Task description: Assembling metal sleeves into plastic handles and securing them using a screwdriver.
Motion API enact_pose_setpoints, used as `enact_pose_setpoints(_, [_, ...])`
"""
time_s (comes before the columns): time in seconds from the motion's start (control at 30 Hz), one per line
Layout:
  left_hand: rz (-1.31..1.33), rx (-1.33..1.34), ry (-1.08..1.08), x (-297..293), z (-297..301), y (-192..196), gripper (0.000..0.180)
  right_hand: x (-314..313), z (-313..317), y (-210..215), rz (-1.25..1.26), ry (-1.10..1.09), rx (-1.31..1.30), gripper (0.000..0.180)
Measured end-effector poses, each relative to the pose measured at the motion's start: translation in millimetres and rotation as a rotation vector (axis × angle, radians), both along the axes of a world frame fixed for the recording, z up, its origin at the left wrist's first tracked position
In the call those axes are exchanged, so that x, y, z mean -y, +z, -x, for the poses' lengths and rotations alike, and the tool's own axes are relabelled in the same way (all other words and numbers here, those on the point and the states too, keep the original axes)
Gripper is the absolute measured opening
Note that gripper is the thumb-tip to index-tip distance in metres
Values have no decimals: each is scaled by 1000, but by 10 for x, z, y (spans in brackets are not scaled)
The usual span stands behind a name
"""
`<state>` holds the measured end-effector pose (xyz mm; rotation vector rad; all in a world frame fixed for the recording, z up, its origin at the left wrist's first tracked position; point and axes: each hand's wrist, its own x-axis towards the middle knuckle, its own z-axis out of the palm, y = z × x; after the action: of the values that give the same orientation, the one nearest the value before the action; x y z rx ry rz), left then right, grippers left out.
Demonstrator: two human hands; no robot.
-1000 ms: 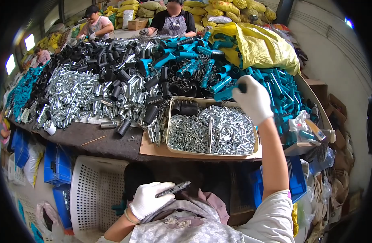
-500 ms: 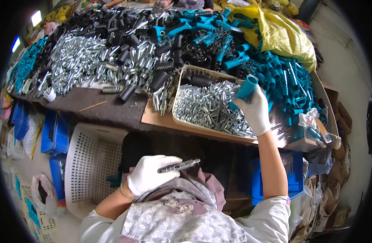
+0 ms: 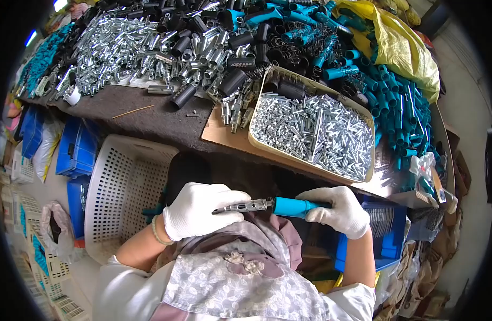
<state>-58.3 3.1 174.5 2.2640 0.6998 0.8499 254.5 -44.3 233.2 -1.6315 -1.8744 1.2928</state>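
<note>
Teal tube (image 3: 290, 206) was grasped by the right hand (image 3: 339, 212) near the flowered apron (image 3: 214, 281), its left end at the tip of a silver metal part (image 3: 252, 205); the left hand (image 3: 199, 211) gripped that part between thumb and fingers; beyond both, a beige tray (image 3: 257, 143) of small metal pieces (image 3: 334, 136) sat on cardboard (image 3: 223, 132).

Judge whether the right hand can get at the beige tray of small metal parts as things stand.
Probably yes: nothing visible blocks the way up to the beige tray, though the right hand holds a teal sleeve.
</note>
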Motion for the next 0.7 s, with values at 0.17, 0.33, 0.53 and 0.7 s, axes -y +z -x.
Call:
enact_pose_setpoints(0.17, [-11, -33, -161, -1, -12, -3, 35, -104, 118, -75, 27, 211, -53, 43])
enact_pose_setpoints(0.33, [-86, -79, -72, 103, -65, -26, 46, 30, 484, -370, 40, 82, -79, 39])
enact_pose_setpoints(0.53, [-126, -193, -159, 173, -54, -6, 50, 53, 434, -449, 533, 47, -427, 38])
enact_pose_setpoints(0.7, [41, -70, -255, 172, -164, -49, 57, 92, 505, -555, 401, 132, -433, 50])
